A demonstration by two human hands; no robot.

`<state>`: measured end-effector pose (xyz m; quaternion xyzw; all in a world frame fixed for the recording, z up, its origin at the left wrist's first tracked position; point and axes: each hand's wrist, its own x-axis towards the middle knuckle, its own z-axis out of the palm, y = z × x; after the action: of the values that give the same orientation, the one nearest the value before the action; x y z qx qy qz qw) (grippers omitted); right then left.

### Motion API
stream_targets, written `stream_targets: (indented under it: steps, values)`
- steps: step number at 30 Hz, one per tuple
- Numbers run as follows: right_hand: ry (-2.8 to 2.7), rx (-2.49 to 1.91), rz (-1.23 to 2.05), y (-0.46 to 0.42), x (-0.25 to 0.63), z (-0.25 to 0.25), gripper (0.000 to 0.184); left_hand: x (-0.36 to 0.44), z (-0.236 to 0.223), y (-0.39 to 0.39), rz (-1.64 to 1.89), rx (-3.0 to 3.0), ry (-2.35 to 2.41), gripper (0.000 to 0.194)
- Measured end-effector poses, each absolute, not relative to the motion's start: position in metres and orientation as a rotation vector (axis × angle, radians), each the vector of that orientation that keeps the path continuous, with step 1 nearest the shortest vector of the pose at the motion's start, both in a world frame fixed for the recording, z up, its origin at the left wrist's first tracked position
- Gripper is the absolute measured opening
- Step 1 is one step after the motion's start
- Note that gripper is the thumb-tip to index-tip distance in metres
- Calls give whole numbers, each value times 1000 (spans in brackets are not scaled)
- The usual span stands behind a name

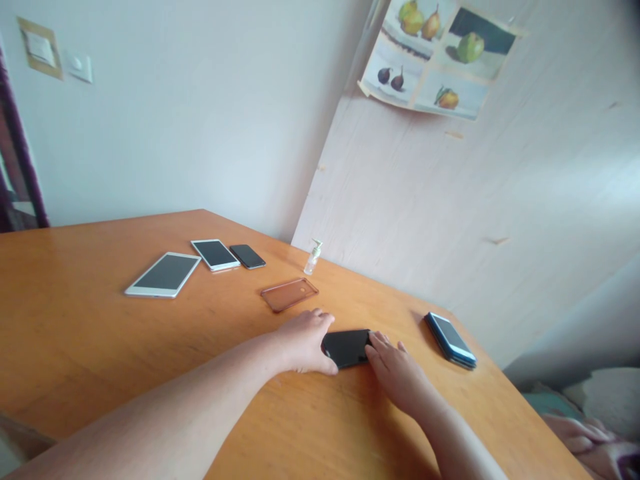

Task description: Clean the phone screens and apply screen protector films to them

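Observation:
A black smartphone lies screen up on the wooden table between my two hands. My left hand grips its left end, thumb at the near corner and fingers at the far side. At the opposite end, my right hand has its fingers and thumb on the phone's right edge. Part of each end is hidden by the hands. Beyond my left hand rests a brownish see-through phone case. A small clear pump bottle stands upright behind the case.
At the back left lie a white tablet, a smaller white tablet and a dark phone. Near the right table edge is a stack of phones. A board with fruit paintings leans behind the table. Bedding shows at lower right.

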<state>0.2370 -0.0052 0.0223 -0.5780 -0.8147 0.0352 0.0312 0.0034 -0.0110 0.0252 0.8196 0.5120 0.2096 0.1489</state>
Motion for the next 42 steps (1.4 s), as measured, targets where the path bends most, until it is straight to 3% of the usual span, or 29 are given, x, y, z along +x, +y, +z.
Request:
stream_targets:
  steps: [7,15,23,31,38,42]
  values:
    - [-2702,-1276,446,-55,202,45,52,3,24,-11,626,2376,1491,66]
    - [-2511,-1751,110,-19,236,33,48,3,27,-13,573,2388,1482,56]
    - [-2724,-1304,364,-64,199,55,49,2,29,-14,571,2358,1468,49]
    - [-2517,-1765,55,-25,232,40,47,3,37,-18,514,2331,1488,48]
    - [-2643,-1331,284,-55,201,45,47,2,32,-16,553,2334,1458,44]
    - [-2575,-1536,197,-36,214,40,48,2,33,-16,531,2328,1463,44]
